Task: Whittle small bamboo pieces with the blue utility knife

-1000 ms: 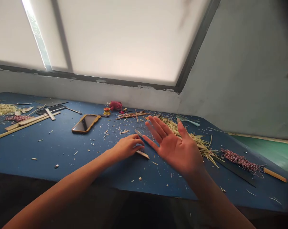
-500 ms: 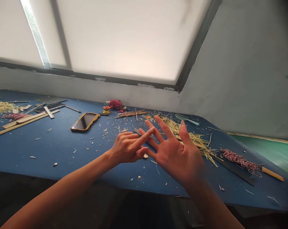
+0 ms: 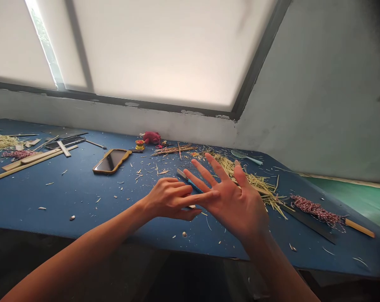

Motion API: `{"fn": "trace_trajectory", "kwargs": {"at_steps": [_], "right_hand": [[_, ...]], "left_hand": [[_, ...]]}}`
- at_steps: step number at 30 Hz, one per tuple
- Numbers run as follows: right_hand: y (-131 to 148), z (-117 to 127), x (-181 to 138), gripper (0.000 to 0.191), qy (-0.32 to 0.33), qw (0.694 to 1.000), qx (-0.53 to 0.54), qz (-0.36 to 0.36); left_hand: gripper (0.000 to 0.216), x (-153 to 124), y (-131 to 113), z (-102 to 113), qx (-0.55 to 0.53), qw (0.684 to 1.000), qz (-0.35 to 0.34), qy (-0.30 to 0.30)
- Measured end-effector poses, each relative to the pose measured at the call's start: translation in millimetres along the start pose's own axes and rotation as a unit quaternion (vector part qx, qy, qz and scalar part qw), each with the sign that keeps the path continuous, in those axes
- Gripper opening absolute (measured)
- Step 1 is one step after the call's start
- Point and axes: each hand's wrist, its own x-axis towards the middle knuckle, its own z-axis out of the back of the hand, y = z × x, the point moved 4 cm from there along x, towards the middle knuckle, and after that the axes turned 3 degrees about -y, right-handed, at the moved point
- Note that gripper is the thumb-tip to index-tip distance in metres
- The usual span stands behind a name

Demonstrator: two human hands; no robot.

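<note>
My right hand (image 3: 237,201) is held up over the blue table (image 3: 82,193), palm towards me, fingers spread and empty. My left hand (image 3: 171,199) is just left of it, with the index finger stretched out and its tip touching the right palm; the other fingers are half curled and the thumb lies below, nothing held. Behind the hands a small knife with a blue body (image 3: 186,178) lies on the table. A pile of thin bamboo slivers (image 3: 262,184) is spread beyond the right hand.
A phone in a tan case (image 3: 111,161) lies to the left. Bamboo strips (image 3: 29,161) sit at the far left. Red-and-white twine on a stick (image 3: 315,212) lies right, beside a long dark blade (image 3: 312,228). A red toy (image 3: 152,137) and small gold spool (image 3: 140,145) are near the wall.
My left hand has lifted off the table and its small bamboo piece, and moved right; its index finger now reaches the right palm. The right hand stayed raised and open.
</note>
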Motion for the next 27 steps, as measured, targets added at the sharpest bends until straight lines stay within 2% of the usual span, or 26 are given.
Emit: {"fn": "trace_trajectory", "kwargs": {"at_steps": [2, 8, 12, 15, 18, 23, 27], "right_hand": [[2.5, -0.1, -0.9, 0.057, -0.002, 1.0, -0.001, -0.004], [11.1, 0.3, -6.1, 0.056, 0.0, 1.0, 0.0, 0.003], [10.1, 0.1, -7.9, 0.058, 0.012, 1.0, -0.005, 0.005], [7.4, 0.6, -7.8, 0.06, 0.017, 1.0, -0.021, 0.003], [4.6, 2.6, -7.0, 0.062, 0.019, 1.0, -0.024, 0.005], [-1.0, 7.4, -5.0, 0.062, 0.026, 0.999, -0.022, 0.002], [-6.8, 11.7, -3.4, 0.062, 0.029, 1.0, -0.002, 0.003]], "left_hand": [[0.041, -0.3, 2.9, 1.7, 0.002, 1.0, 0.003, -0.014], [0.045, -1.6, 15.9, 12.4, -0.008, 0.993, 0.029, -0.111], [0.043, -0.6, 10.2, 13.4, 0.002, 0.986, -0.02, -0.164], [0.039, 0.2, 4.1, 10.5, 0.029, 0.985, -0.055, -0.158], [0.034, 0.2, 3.0, 9.8, 0.038, 0.986, -0.056, -0.153], [0.021, -0.8, 2.6, 12.6, 0.024, 0.979, -0.06, -0.193], [0.024, 0.4, -2.2, 10.2, 0.033, 0.981, -0.073, -0.177]]}}
